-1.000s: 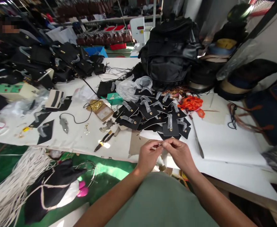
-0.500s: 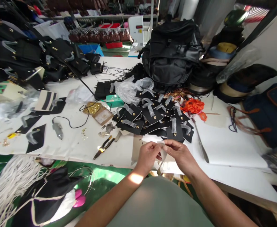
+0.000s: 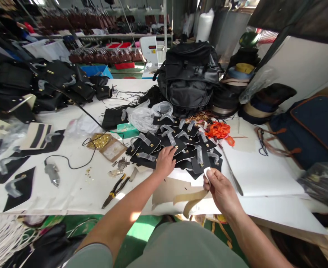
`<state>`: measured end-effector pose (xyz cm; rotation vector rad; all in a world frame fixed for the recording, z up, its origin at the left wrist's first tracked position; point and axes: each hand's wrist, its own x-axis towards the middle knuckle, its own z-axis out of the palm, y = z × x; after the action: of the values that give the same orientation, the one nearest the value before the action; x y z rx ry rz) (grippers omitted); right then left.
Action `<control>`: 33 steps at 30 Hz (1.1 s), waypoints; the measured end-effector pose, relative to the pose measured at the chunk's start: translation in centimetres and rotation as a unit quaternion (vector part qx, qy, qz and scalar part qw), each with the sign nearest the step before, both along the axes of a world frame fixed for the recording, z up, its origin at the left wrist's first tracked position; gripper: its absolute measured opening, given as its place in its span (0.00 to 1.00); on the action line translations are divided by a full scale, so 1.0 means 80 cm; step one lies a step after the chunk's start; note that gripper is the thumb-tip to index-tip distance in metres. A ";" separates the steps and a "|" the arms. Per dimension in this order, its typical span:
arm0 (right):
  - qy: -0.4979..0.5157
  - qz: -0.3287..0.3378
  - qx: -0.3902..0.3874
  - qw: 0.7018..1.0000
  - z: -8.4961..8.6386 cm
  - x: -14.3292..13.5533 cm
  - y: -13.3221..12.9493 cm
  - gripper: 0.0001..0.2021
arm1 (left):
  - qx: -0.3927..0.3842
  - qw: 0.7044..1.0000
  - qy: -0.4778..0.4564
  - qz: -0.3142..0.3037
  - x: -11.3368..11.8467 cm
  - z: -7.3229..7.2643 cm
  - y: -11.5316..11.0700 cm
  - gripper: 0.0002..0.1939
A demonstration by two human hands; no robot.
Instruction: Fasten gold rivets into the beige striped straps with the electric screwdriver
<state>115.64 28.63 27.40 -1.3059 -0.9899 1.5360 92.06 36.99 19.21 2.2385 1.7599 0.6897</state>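
My left hand (image 3: 165,161) reaches onto the pile of black flaps (image 3: 185,153), its fingertips at a flap with a small gold fitting. The fingers are bent, and whether they grip the flap is hard to tell. Lower right of it, my right hand (image 3: 220,186) pinches a white and tan strip (image 3: 193,197), which hangs curled toward the table's front edge. Beneath the strip lies a brown sheet (image 3: 168,189). Several flaps carry clear plastic wrapping over their metal parts.
Yellow-black pliers (image 3: 114,190), a grey tool (image 3: 52,174) on a black cord and a box of gold fittings (image 3: 100,141) lie left. A long metal tool (image 3: 233,173) and orange bundle (image 3: 218,130) are right. Behind stands a black backpack (image 3: 192,80).
My hands have come apart. The left has moved forward onto the flaps, while the right keeps the strip, now more fully in view. The camera view has shifted.
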 end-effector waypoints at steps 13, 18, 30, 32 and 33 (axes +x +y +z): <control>-0.026 0.044 0.010 0.999 0.019 0.025 -0.023 0.21 | 0.072 0.995 0.057 -0.038 -0.010 0.047 0.079 0.17; -0.039 0.071 0.073 0.994 0.052 0.024 -0.005 0.21 | 0.138 0.990 -0.026 -0.015 -0.011 0.126 0.033 0.20; -0.018 0.208 0.187 0.960 0.081 -0.005 0.014 0.21 | -0.012 0.855 -0.479 0.201 0.073 0.191 -0.162 0.21; -0.029 0.226 0.199 0.953 0.077 -0.005 0.008 0.20 | -0.015 0.841 -0.495 0.218 0.084 0.188 -0.174 0.22; -0.032 0.230 0.203 0.951 0.076 -0.004 0.006 0.20 | -0.016 0.836 -0.501 0.222 0.088 0.187 -0.178 0.23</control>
<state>115.33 29.09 33.48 -0.8723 -1.6400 1.5158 99.12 22.73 34.14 0.9951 1.6054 1.5302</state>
